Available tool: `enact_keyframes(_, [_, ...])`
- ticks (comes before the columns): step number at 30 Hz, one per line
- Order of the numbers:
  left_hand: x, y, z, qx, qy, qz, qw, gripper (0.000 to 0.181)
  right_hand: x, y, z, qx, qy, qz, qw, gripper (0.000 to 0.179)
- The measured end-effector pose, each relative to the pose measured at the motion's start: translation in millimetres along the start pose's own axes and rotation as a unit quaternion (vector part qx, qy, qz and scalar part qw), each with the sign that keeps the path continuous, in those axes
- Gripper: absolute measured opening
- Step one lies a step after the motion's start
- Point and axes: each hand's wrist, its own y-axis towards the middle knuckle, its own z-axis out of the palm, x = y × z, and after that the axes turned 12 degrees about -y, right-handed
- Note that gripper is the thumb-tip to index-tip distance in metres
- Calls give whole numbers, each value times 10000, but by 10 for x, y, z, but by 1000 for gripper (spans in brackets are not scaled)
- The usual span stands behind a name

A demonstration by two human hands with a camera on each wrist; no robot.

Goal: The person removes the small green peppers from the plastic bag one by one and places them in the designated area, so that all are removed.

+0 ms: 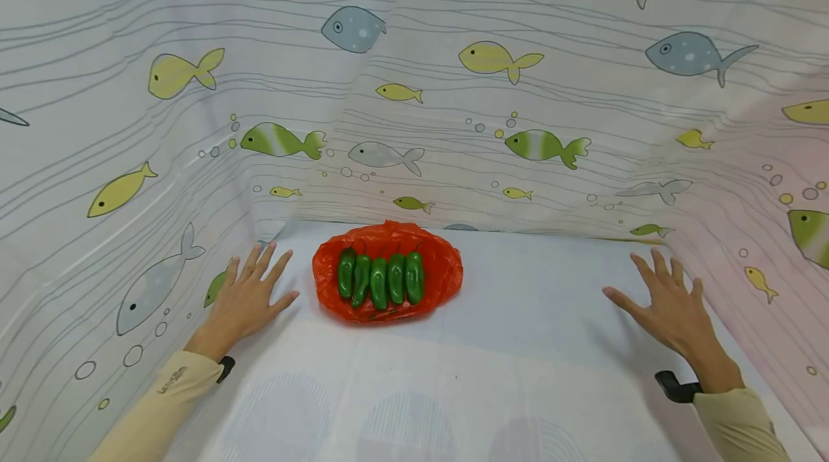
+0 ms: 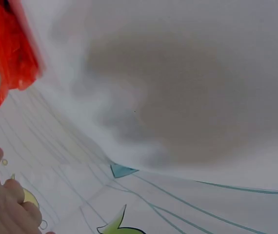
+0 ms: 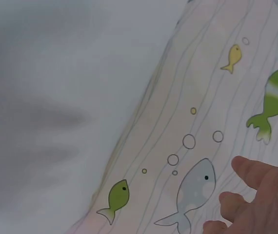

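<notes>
Several green chili peppers [image 1: 378,282] lie side by side in a row on a crumpled red plastic bag [image 1: 447,271], toward the back of the white table, left of centre. To the left of the bag my left hand [image 1: 245,304] is held with fingers spread, apart from it and holding nothing. My right hand [image 1: 670,307] is far to the right, its fingers also spread and nothing in its grasp. Part of the red bag [image 2: 7,48] shows at the upper left of the left wrist view, near the thumb. In the right wrist view only some fingers [image 3: 256,170] show, at the right edge.
A fish-printed sheet [image 1: 440,116] forms walls behind and on both sides of the white table [image 1: 518,304]. The left wall stands close to my left arm, the right wall close to my right arm. Each wrist wears a dark band [image 1: 676,386].
</notes>
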Motion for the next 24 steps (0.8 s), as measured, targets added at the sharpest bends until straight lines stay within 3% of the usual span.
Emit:
enact_keyframes(6, [-3,-1,32,-67,-218,70,9997,80,40,-5,-17,191,213,80,9996,98])
enact_keyframes(11, [-55,26,60,-17,-1058,-11,9944,70,108,-16,-21,195,428,199,9987,87])
enact_keyframes(14, [-100,50,92,76,-1819,-262,9829,62,159,-16,-5,-135,574,106,9982,74])
enact_keyframes(18, [-145,83,161,-32,-2615,-529,9638,54,231,-10,36,-530,825,66,9952,58])
enact_keyframes(21, [-169,108,207,-191,-3050,-630,9501,50,291,7,62,-628,1031,119,9926,52])
enact_keyframes(24, [-191,127,238,-175,-3552,-794,9312,48,354,33,100,-622,1226,167,9904,49])
